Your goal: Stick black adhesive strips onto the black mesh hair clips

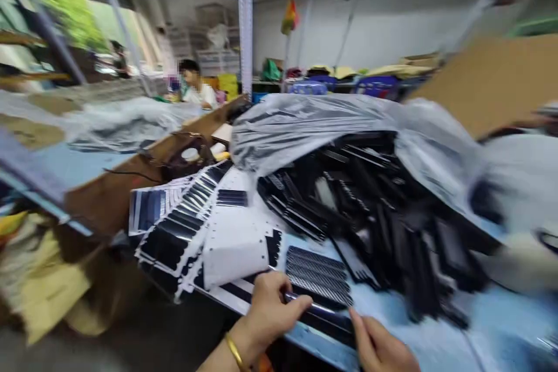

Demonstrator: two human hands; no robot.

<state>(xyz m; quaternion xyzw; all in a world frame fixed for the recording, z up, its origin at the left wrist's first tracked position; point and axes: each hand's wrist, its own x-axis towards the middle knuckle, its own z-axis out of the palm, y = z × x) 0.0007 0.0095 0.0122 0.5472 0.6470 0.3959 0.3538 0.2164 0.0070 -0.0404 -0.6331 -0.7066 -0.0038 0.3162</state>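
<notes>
- A glossy black strip (325, 314) is grasped near its left end by the left hand (275, 303), between thumb and bent fingers; most of its length lies to the right of that grip.
- The strip's right end is met by the fingers of the right hand (381, 346); whether it is pinched there cannot be told.
- The strip is held at the near edge of the blue table (383, 308), slanting from far left to near right.
- Just beyond the strip, a patterned dark piece (318, 272) with diagonal texture is laid flat.
- On the printed sheets (174, 235) to the left, dark bands and notched edges are seen; any finer marks are too blurred to be read.
- A white sheet (233, 253) with small dark dots along its sides is spread over part of them, beyond the left hand.
- The far and right part of the table is taken up by a heap of black pieces (392, 226), partly covered by a grey plastic bag (305, 122).
- A brown board (100, 197) is stood along the left side.
- A person (198, 86) in a white top is seen far left.
</notes>
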